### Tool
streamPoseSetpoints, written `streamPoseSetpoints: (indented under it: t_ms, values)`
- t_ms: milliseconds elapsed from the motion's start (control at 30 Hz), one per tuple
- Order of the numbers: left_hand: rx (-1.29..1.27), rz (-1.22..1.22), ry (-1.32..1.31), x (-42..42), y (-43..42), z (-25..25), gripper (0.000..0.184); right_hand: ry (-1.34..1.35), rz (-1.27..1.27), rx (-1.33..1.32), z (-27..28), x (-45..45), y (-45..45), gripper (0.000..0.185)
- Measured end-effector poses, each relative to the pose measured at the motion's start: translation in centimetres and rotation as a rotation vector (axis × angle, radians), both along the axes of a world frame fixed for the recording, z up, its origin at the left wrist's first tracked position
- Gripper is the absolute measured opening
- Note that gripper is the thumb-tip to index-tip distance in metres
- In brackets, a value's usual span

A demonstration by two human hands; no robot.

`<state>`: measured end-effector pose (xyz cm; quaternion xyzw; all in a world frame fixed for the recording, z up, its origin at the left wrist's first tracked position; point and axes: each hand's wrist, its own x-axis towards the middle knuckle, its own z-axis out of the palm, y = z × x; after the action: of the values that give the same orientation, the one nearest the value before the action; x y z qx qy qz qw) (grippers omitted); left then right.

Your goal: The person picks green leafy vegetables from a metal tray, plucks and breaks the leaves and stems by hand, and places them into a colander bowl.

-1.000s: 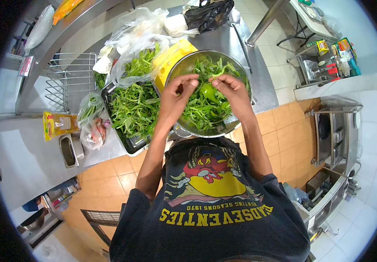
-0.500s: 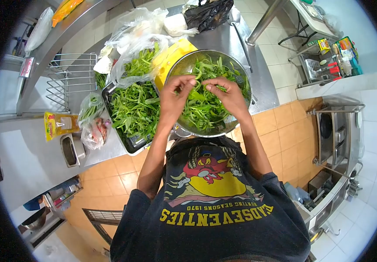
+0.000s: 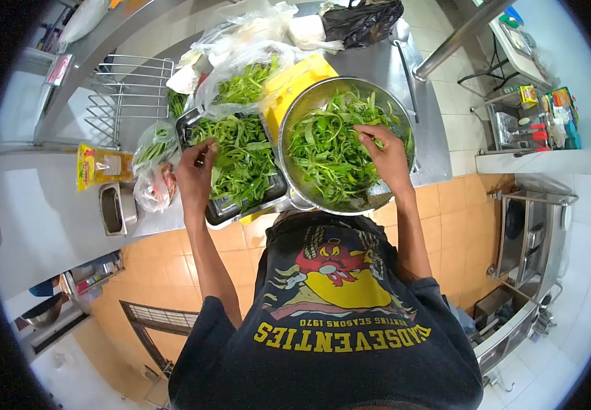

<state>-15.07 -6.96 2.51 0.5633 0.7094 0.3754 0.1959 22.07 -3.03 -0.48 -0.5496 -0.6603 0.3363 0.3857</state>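
Over the left edge of a dark tray (image 3: 279, 186) heaped with leafy greens (image 3: 240, 154) is my left hand (image 3: 195, 171), its fingers curled together near the leaves; what they hold, if anything, is too small to name. My right hand (image 3: 387, 156) is above the right part of a round metal strainer (image 3: 370, 203), thumb and index finger apart, over more leafy greens (image 3: 329, 147). Whether a stem lies between those fingers is hard to see. The strainer stands right beside the tray.
Behind lie a yellow block-like item (image 3: 297, 80), clear plastic bags (image 3: 244, 34) and a black bag (image 3: 364, 24). At the left are a wire rack (image 3: 131, 96), a bag with red contents (image 3: 156, 188), a yellow packet (image 3: 104, 166) and a metal container (image 3: 114, 208).
My left hand has moved from above the strainer to the tray's left side. My right hand has shifted slightly right, away from it. The whole view has shifted a little.
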Motion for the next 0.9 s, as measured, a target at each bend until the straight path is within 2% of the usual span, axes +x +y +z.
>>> streamPoseSetpoints:
  t_ms: [33, 67, 167, 267, 367, 500, 700, 833, 900]
  values:
    - [-0.064, -0.013, 0.15, -0.2, -0.3, 0.3, 0.027, -0.042, 0.004, -0.002, -0.2, 0.1, 0.1, 0.019]
    - [-0.064, 0.025, 0.154, -0.3, -0.3, 0.1, 0.03, -0.073, 0.004, 0.023, -0.4, 0.2, 0.1, 0.019]
    - [0.026, 0.08, 0.014, -0.6, -0.1, -0.9, 0.03, -0.063, -0.004, -0.005, 0.0, 0.3, 0.1, 0.018]
    - [0.069, 0.097, -0.388, 0.7, 0.6, -0.3, 0.031, 0.025, -0.055, -0.028, 0.3, 0.3, -0.1, 0.017]
    - [0.009, 0.01, -0.546, 2.1, 1.6, -0.6, 0.031, 0.327, -0.095, -0.234, 1.1, 0.9, 0.0, 0.016]
    - [-0.027, -0.166, -0.541, 7.0, 1.8, -0.2, 0.027, 0.718, -0.13, -0.312, 1.1, 1.3, 0.4, 0.015]
    - [-0.091, -0.358, -0.498, 14.7, 2.7, -1.3, 0.024, 0.749, -0.049, -0.342, 0.6, 0.5, 0.7, 0.018]
    - [-0.175, -0.51, -0.438, 16.8, 3.6, -1.4, 0.029, 0.788, -0.058, -0.397, 1.2, 0.0, 0.3, 0.02]
    - [-0.133, -0.543, -0.434, 17.5, 3.8, -1.6, 0.024, 0.838, -0.043, -0.418, 1.1, 0.1, 0.2, 0.02]
